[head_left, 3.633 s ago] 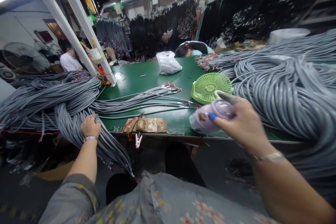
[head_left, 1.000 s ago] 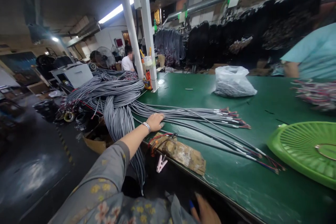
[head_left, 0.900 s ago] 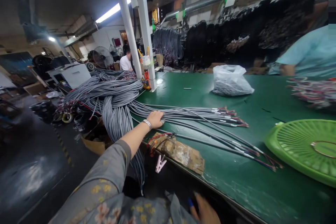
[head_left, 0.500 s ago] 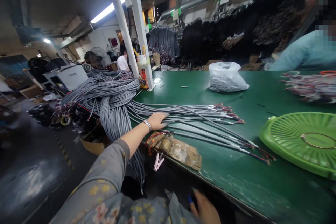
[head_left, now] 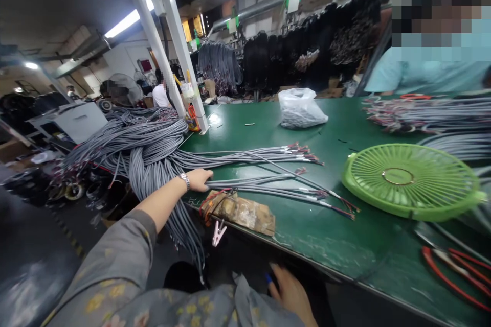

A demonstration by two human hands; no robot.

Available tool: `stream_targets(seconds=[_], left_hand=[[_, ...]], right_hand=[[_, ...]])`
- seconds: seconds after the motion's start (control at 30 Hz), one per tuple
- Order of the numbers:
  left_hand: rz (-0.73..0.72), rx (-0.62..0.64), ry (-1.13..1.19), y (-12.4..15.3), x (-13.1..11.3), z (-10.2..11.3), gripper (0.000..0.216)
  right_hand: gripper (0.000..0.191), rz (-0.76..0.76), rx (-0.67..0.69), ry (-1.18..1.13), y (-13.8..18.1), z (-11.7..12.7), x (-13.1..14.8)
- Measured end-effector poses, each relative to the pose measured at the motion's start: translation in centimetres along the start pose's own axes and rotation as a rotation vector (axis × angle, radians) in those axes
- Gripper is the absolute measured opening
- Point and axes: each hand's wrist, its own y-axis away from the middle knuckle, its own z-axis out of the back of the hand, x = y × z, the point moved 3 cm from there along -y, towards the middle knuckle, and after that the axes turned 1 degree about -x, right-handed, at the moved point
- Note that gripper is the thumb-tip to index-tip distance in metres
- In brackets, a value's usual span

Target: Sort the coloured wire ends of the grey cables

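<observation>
Stretched out over the green table (head_left: pixel 245 138), my left hand (head_left: pixel 199 180), with a metal watch on its wrist, is closed around a few grey cables (head_left: pixel 264 182). Their stripped ends, with coloured wires and white labels, point to the right. Another row of grey cables (head_left: pixel 245 156) lies just behind them. A large heap of grey cables (head_left: pixel 153 138) hangs over the table's left edge beside my forearm. Low in front of my body is my right hand (head_left: pixel 291 294), fingers apart and nothing visible in it; something blue covers one fingertip.
A taped cardboard piece (head_left: pixel 245 212) and a pink clip (head_left: pixel 219 233) sit at the near edge. Further right are a green fan (head_left: pixel 410 181), red-handled pliers (head_left: pixel 456 271) and more cables (head_left: pixel 422 112). A white bag (head_left: pixel 301 107) and a post (head_left: pixel 180 51) stand behind. A person (head_left: pixel 429 66) is opposite.
My view has turned right, bringing the pliers into sight. My left hand has drawn a few cables leftward, and a gap now separates them from the row behind.
</observation>
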Motion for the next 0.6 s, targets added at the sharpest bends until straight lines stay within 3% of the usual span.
stream_targets(seconds=[0.17,0.33,0.6], left_hand=[[0.005,-0.071,-0.070,1.2,-0.3,-0.2,0.042],[0.027,-0.013,-0.184,1.4,-0.1,-0.2,0.045],[0.115,-0.048,-0.187,2.6,-0.4,-1.1,0.038]], right_hand=[[0.045,0.003,-0.057,0.028,-0.2,0.9,1.4],[0.048,-0.006,-0.100,0.051,-0.2,1.3,2.1],[0.046,0.091,-0.107,0.104,0.0,-0.6,-0.2]])
